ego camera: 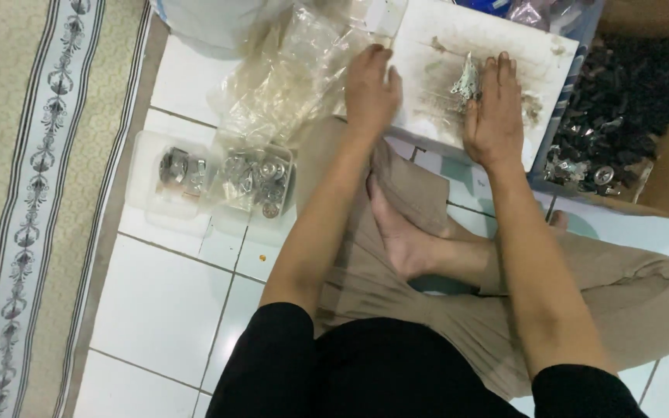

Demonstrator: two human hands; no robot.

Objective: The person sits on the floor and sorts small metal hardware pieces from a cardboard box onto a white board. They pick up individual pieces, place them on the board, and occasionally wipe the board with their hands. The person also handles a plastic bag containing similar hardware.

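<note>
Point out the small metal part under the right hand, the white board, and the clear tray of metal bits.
small metal part (pixel 466 80), head view, on its pale middle beside the fingers.
white board (pixel 435 42), head view, on a bare upper patch.
clear tray (pixel 142 203), head view, on its left wall.

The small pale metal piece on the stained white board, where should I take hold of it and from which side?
Pinch the small pale metal piece at its upper end, coming from the left; the right hand covers its right side on the stained white board.

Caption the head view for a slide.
Seated on tile, left hand and right hand press on a stained white board.
</note>
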